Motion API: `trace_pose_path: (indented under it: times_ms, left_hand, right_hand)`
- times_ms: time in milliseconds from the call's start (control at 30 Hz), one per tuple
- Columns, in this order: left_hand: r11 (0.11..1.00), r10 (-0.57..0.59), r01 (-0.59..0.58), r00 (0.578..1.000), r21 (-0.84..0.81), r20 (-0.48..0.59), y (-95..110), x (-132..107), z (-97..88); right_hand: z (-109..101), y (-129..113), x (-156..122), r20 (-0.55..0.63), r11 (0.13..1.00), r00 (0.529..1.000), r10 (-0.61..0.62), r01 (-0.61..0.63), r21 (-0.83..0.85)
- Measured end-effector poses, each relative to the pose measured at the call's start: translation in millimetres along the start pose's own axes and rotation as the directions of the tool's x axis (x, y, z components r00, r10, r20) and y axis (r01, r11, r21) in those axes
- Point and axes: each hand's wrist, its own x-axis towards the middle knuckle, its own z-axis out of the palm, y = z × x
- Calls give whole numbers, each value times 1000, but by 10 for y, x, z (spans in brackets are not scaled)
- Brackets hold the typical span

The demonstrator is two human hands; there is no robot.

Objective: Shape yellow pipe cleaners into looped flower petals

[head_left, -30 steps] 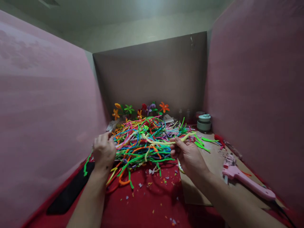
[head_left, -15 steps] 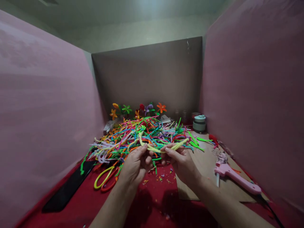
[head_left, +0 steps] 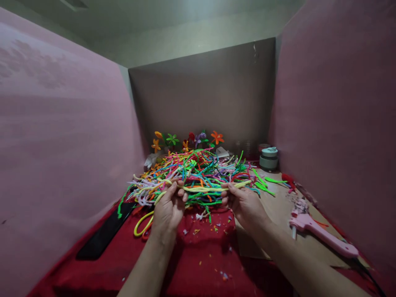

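Observation:
A pale yellow pipe cleaner (head_left: 204, 189) stretches sideways between my two hands, just in front of a big tangled heap of coloured pipe cleaners (head_left: 198, 169). My left hand (head_left: 168, 206) pinches its left end with closed fingers. My right hand (head_left: 244, 204) pinches it further right, and the tip of the strand sticks out past that hand. Both hands hover low over the red cloth (head_left: 201, 255).
Finished pipe-cleaner flowers (head_left: 188, 140) stand behind the heap. A pink glue gun (head_left: 318, 235) lies on brown cardboard (head_left: 278, 210) at right, near a small green jar (head_left: 268, 159). A black flat object (head_left: 103, 235) lies at left. Pink panels wall both sides, a grey board the back.
My left hand left the heap's left edge and came to the middle, taking hold of the yellow strand. Since then both hands have spread apart, drawing it straight.

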Motion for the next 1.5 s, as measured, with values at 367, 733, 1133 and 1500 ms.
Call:
trace_pose_path:
  times_ms: [367,733,1133,1500]
  left_hand:
    - [984,136,-145,987,104,85,18,-49,-117]
    - [949,117,-178,965,262,234,-172,-282,85]
    - [807,-58,-111,963,580,265,-73,-349,-42]
    - [910,-124,68,986,410,112,-32,17,-413]
  right_hand:
    - [11,-106,61,-48,897,935,352,-322,302]
    - [193,-21,-141,112,963,956,271,-269,-32]
    - [133,-165,-198,60,982,989,134,-124,-141]
    - [-102,-445,-234,5,990,995,99,-98,-103]
